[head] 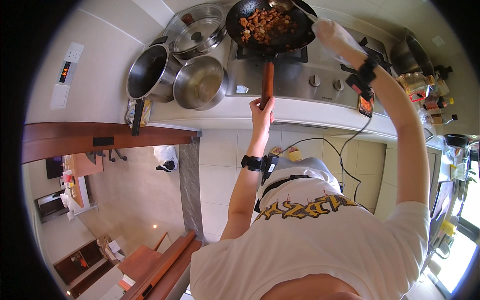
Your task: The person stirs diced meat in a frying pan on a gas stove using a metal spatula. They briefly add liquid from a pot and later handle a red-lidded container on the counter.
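Observation:
My left hand [261, 115] grips the end of the wooden handle [267, 77] of a black wok [234, 32]. The wok sits over the left burner of a stainless-steel gas hob [288, 77]. Small browned pieces of food [262, 24], perhaps meat, lie in it, with some pale bits among them. In a clear plastic glove, my right hand [332, 35] is closed around the handle of a metal cooking utensil [305, 12]. Its head is at the wok's far side, partly cut off by the top of the picture.
Left of the hob stand a steel bowl [200, 83], a saucepan [148, 71] and a lidded steamer pot [197, 30]. A phone [366, 105] leans at the hob's front edge; a cable hangs nearby. Bottles [414, 82] crowd the right. A black-and-white animal [165, 158] lies beyond the doorway.

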`<action>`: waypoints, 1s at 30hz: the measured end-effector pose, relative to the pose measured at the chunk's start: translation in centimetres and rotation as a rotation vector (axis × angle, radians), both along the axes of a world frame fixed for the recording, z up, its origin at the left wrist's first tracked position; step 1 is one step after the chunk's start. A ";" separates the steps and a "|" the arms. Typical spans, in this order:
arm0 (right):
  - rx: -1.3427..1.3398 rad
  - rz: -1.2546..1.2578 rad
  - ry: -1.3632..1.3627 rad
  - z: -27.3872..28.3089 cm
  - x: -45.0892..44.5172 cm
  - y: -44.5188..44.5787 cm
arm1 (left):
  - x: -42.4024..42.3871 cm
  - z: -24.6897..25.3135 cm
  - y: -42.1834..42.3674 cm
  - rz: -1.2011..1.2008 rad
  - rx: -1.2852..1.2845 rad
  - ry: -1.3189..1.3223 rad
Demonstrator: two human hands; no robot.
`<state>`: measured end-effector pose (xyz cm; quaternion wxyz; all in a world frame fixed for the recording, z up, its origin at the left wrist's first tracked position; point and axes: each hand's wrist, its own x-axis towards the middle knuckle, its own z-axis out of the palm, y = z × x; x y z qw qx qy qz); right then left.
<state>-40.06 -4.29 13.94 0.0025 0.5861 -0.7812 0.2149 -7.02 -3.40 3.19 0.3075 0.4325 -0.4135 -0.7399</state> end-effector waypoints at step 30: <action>0.088 0.348 0.282 2.9 0.4 6.8 | 0.4 -0.1 0.1 -0.055 -0.058 0.014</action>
